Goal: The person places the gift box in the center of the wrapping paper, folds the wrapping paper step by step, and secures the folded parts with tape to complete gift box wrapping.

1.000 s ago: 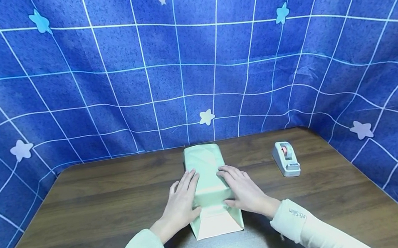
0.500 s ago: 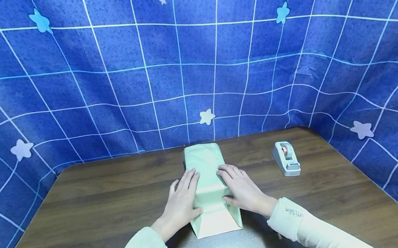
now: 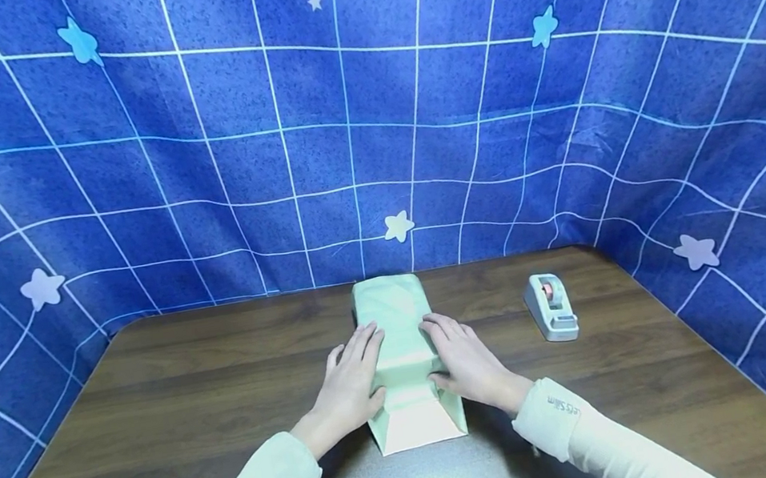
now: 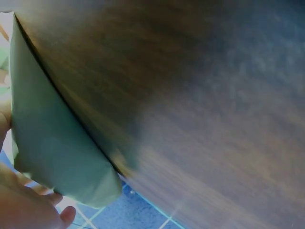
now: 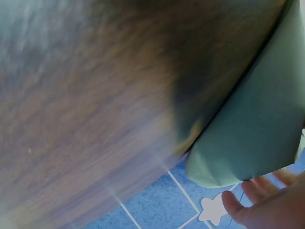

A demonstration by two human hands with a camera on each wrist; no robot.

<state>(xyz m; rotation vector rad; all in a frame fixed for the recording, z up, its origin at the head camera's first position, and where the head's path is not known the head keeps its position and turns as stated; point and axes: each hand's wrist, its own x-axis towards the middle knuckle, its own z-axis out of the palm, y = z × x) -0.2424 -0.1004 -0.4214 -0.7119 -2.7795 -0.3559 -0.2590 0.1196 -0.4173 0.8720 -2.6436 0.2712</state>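
Observation:
A long bundle in pale green paper (image 3: 392, 306) lies on the table, pointing away from me. At its near end the paper is folded into a slanted flap, with a whitish inner face (image 3: 418, 426) showing. My left hand (image 3: 346, 389) rests along the bundle's left top edge, its thumb at the near end fold. Opposite it, my right hand (image 3: 470, 363) lies over the right top edge, thumb also at the fold. Both hands' fingers look fairly straight. The wrist views show the bundle's smooth green left side (image 4: 57, 138) and right side (image 5: 257, 119). Its contents are hidden.
A light blue tape dispenser (image 3: 552, 307) stands on the dark wooden table (image 3: 228, 388), right of the bundle. Behind the table hangs a blue cloth (image 3: 314, 159) with white grid lines and stars, also covering both sides.
The near end of the bundle has shifted slightly away from me. My left thumb has moved a little up the fold. The hands otherwise stay almost in place.

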